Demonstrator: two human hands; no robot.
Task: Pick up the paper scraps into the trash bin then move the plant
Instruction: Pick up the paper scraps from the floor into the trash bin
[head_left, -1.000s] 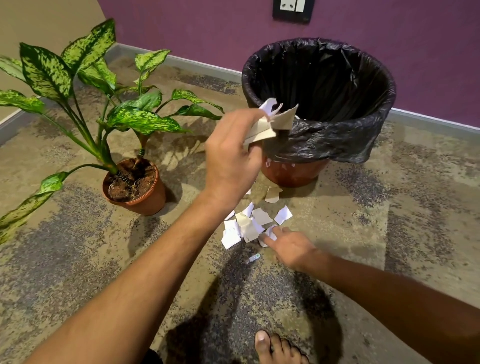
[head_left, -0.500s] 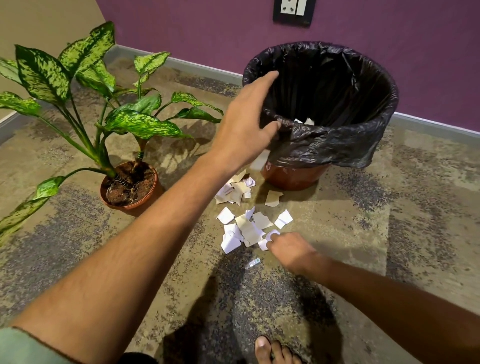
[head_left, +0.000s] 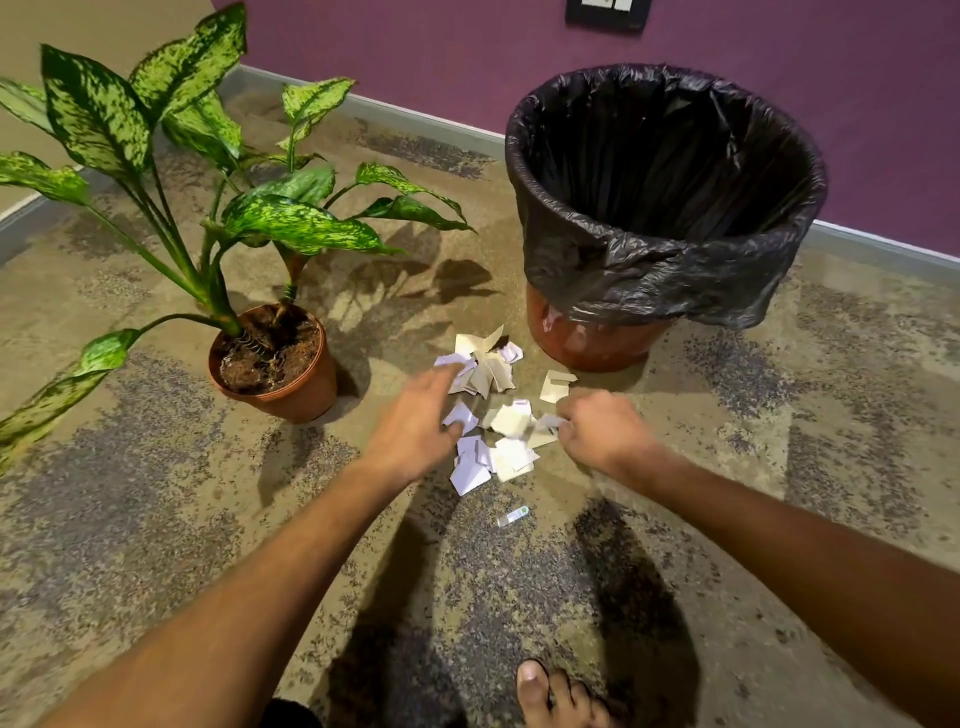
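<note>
Several white paper scraps (head_left: 493, 415) lie in a loose pile on the floor in front of the trash bin (head_left: 665, 291), which is orange-brown and lined with a black bag. My left hand (head_left: 415, 421) reaches down to the pile's left side with fingers spread, its fingertips among the scraps. My right hand (head_left: 597, 426) is at the pile's right edge, its curled fingers pinching a scrap. The plant (head_left: 218, 218), with large speckled green leaves, stands in a terracotta pot (head_left: 291, 384) to the left of the scraps.
A small clear tube-like item (head_left: 513, 516) lies on the floor just below the pile. My bare foot (head_left: 556, 696) shows at the bottom edge. A purple wall with a grey skirting (head_left: 415, 117) runs behind the bin and plant.
My left hand dropped its scraps into the bin and came back down to the pile. My right hand stayed at the pile's right edge.
</note>
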